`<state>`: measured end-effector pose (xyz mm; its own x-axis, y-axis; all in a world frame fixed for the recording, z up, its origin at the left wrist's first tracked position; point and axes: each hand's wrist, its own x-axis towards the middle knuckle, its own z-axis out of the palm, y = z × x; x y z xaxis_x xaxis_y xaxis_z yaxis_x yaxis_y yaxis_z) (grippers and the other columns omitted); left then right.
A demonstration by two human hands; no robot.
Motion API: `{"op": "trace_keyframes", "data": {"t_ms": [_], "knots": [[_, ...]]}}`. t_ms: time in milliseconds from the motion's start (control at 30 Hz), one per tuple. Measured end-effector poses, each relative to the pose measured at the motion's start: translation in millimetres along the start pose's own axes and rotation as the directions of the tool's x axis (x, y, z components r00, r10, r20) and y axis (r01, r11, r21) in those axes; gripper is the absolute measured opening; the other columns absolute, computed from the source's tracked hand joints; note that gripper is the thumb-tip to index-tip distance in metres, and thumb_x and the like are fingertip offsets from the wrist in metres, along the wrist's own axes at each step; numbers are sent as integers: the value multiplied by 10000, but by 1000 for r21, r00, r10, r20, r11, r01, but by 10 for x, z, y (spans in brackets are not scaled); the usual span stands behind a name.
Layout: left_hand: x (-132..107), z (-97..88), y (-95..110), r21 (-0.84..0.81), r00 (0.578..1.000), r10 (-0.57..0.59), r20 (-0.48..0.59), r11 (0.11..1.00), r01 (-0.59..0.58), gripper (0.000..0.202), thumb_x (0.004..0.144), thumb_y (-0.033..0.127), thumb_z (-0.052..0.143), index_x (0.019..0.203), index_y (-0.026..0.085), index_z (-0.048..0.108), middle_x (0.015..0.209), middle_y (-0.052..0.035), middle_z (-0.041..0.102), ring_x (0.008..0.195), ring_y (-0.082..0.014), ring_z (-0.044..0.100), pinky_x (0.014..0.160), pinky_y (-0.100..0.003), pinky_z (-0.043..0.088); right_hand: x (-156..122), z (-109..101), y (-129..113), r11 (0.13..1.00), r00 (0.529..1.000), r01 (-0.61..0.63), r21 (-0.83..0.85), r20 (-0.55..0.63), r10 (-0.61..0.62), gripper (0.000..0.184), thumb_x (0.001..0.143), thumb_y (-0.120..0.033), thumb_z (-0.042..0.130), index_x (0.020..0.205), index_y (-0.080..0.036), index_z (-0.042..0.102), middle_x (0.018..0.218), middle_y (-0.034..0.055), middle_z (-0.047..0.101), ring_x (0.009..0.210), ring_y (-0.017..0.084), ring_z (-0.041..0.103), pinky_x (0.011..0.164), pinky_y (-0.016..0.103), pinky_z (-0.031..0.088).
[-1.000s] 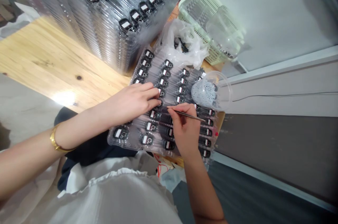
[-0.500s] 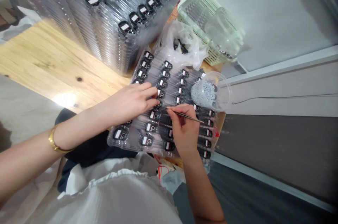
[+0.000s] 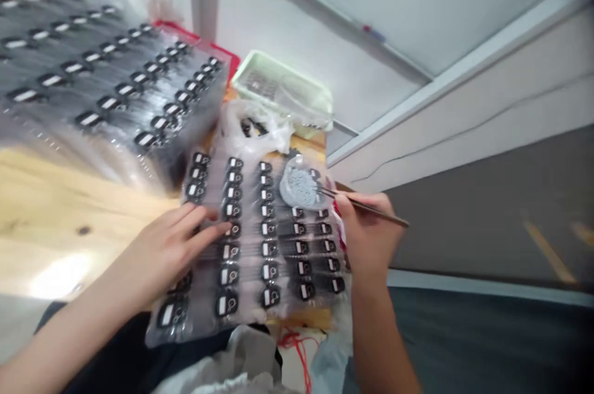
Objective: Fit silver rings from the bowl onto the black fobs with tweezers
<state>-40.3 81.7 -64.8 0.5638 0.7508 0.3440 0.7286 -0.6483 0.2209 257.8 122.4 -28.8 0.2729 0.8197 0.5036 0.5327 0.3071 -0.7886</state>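
A clear plastic tray (image 3: pixel 253 258) lies before me, its rows filled with small black parts (image 3: pixel 227 304), each with a white label and a ring. My left hand (image 3: pixel 179 242) rests over the tray's left side, fingers spread, the index fingertip touching one black part in the second row. In my right hand (image 3: pixel 374 233) is a pair of tweezers (image 3: pixel 366 206), held between thumb and fingers. The tweezers' tips reach into a clear round tub (image 3: pixel 304 187) of small pale grey pieces standing on the tray. Whether the tips grip a piece cannot be told.
Stacked trays of like black parts (image 3: pixel 106 103) stand at the left on the wooden table (image 3: pixel 78 208). Behind the tray are an open white plastic bag (image 3: pixel 232 128) and a pale green basket (image 3: pixel 253 63). Red cord (image 3: pixel 301 351) hangs near the front edge. A wall rises at the right.
My right hand has moved from the tray's middle to the tub, bringing the tweezers' tips into it. My left hand stays at the second row. The view has shifted.
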Motion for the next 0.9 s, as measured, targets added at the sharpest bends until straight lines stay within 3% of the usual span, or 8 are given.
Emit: {"op": "trace_keyframes", "data": {"t_ms": [133,333,600,767,900], "knots": [[-79,26,-93,-20,999,-10,-33,1000,9,472,856,66,406,1237,282,582,1125,-59,625,968,-223,618,817,-336,522,292,38,203,985,989,-68,-159,121,87,131,791,-290,708,721,-189,660,695,5,680,681,180,645,654,307,480],[-338,126,-42,18,996,-83,-15,996,84,561,815,56,359,1261,329,563,1138,-49,625,993,-227,624,813,-340,517,367,181,305,992,976,9,-125,217,18,130,805,-288,673,717,-194,658,711,12,694,690,172,638,667,288,480],[-536,97,-26,-2,985,-169,-34,986,169,423,926,141,359,1246,329,562,1127,-29,603,978,-203,608,794,-319,481,383,211,374,996,966,21,-84,259,1,120,804,-301,691,742,-199,681,747,20,721,709,179,646,690,298,486],[-556,108,-118,69,998,3,-56,998,1,430,909,177,402,1284,310,563,1083,-26,641,901,-180,636,724,-272,489,404,214,362,997,961,10,-75,278,11,123,798,-315,701,771,-195,694,757,21,728,730,188,662,681,294,483],[-615,117,-148,102,998,0,-62,995,6,478,893,143,387,1319,296,540,1101,-36,627,925,-180,632,741,-282,491,465,229,351,996,955,7,-85,295,18,141,795,-324,692,742,-194,675,697,11,701,685,180,643,644,287,462]]}}
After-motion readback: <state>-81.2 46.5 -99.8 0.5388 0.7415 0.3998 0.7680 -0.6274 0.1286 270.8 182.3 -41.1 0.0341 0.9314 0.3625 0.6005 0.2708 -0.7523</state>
